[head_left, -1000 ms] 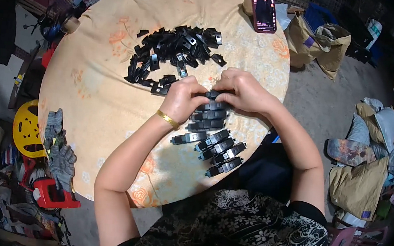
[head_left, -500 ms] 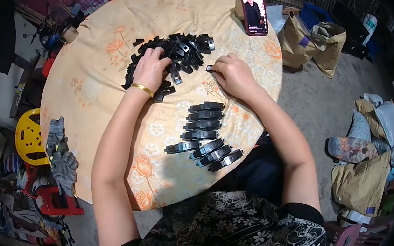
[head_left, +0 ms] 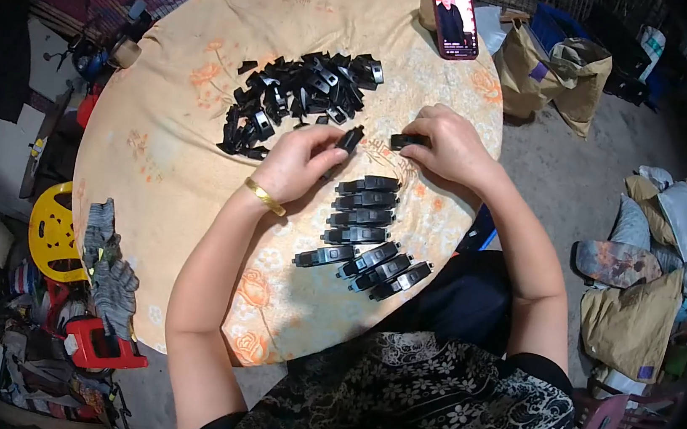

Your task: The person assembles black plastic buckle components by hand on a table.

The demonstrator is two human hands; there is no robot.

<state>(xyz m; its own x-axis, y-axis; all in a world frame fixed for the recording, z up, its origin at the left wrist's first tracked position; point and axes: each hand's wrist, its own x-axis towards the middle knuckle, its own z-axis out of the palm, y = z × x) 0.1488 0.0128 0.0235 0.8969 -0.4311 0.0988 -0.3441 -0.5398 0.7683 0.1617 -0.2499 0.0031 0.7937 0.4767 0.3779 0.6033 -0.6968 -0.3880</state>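
Note:
My left hand (head_left: 301,159) is closed on a small black plastic part (head_left: 351,140), pinched between thumb and fingers in front of the loose pile. Facing it, my right hand (head_left: 446,146) grips another black plastic part (head_left: 405,142) just above the cloth; the two parts are apart. Behind my left hand lies a jumbled pile of black plastic parts (head_left: 262,123). Nearer to me, several black plastic pieces (head_left: 363,217) lie side by side in a column, with more slanted ones (head_left: 386,274) fanned out at its near end.
A flowered cloth (head_left: 173,144) covers the round table. At its far right edge a phone (head_left: 454,19) leans upright. Grey gloves (head_left: 112,273) hang over the left edge, near a yellow stool (head_left: 58,233). Sacks (head_left: 629,315) lie on the floor at right.
My left hand has come out of the pile toward me and right, bringing a black part. My right hand has shifted slightly right and nearer, still holding its part.

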